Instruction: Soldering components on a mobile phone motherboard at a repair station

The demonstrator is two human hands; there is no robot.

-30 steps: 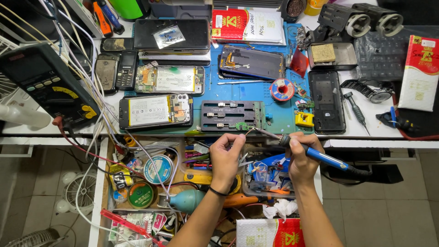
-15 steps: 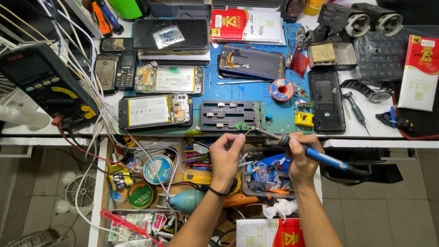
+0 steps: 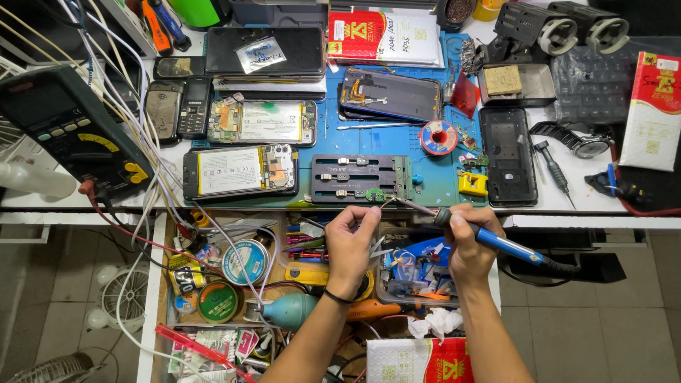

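My right hand (image 3: 468, 245) grips a blue-handled soldering iron (image 3: 507, 245), its tip pointing left toward a small green circuit board (image 3: 374, 194) clamped at the front edge of a dark metal board holder (image 3: 362, 177). My left hand (image 3: 352, 237) is closed, pinching a thin wire that rises to the same small board. Both hands hover over an open drawer, just in front of the blue work mat (image 3: 433, 167).
Several opened phones (image 3: 240, 170) lie on the mat, with a solder spool (image 3: 438, 137), a black phone frame (image 3: 508, 156), a multimeter (image 3: 78, 138) at left and a sponge tray (image 3: 506, 84). The drawer (image 3: 234, 269) holds tins, tools and a teal blower bulb.
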